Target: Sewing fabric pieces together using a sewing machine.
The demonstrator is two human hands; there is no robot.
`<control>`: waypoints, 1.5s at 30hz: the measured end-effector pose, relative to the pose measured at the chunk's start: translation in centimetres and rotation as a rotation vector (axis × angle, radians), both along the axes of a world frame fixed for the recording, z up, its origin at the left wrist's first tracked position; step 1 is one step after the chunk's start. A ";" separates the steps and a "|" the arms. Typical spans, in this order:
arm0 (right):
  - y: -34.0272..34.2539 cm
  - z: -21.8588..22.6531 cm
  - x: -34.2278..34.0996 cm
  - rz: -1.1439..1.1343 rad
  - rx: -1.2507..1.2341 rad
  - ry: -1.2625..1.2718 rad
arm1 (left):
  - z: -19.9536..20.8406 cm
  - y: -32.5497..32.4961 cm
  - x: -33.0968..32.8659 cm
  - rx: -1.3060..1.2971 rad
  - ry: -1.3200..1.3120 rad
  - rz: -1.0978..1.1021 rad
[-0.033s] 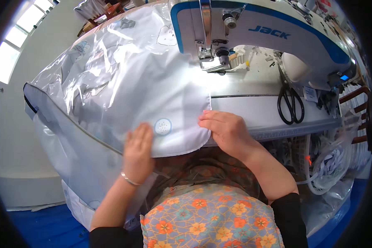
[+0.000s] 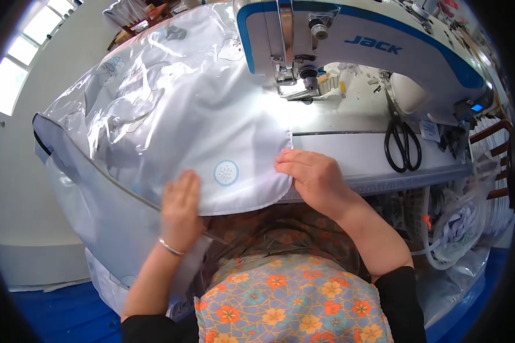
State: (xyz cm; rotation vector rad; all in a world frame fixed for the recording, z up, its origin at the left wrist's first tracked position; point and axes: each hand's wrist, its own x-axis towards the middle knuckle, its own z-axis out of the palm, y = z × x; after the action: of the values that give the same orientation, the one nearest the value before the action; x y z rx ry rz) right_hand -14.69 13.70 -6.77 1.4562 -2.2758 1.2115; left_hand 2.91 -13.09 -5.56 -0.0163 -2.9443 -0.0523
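A large piece of white fabric [image 2: 240, 137] with a rounded corner and a small blue circle print spreads over the sewing table. At its right edge, by the rounded corner, my right hand [image 2: 317, 177] has its fingers closed on the hem; the thumb is hidden. My left hand [image 2: 181, 206], slightly blurred and wearing a bracelet, lies with fingers stretched out on the fabric near its front edge, left of the circle print. Beyond my right hand stands a white and blue sewing machine [image 2: 418, 48], its lamp lighting the fabric's far right edge.
Black-handled scissors [image 2: 403, 146] lie on the table to the right. Clear plastic sheeting [image 2: 137, 74] covers the table's far left. A grey piped panel [image 2: 91, 188] hangs off the left side. Below the right edge is a white basket [image 2: 440, 228] with scraps.
My left hand has slid a little to the left over the fabric, away from the circle print. My right hand stays at the hem.
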 end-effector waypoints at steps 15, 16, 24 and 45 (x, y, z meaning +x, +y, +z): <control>-1.5 0.5 -2.7 -0.144 0.137 0.193 | 3.0 -8.7 -4.0 -0.162 0.078 -0.231; -1.7 0.4 -2.9 -0.140 0.135 0.200 | 3.3 -8.8 -4.6 -0.188 0.072 -0.241; -3.5 0.1 -4.3 -0.184 0.201 0.221 | 3.5 -8.8 -7.2 -0.312 0.048 -0.286; -2.3 0.8 -4.4 -0.122 0.173 0.249 | 6.1 7.2 -11.1 0.380 -0.563 -0.209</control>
State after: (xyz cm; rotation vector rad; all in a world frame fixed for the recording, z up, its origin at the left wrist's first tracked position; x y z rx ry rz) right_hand -19.08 11.40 -5.93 1.4093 -2.3030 0.7689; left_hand -8.20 -5.92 0.54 -0.3001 -3.4129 -0.7612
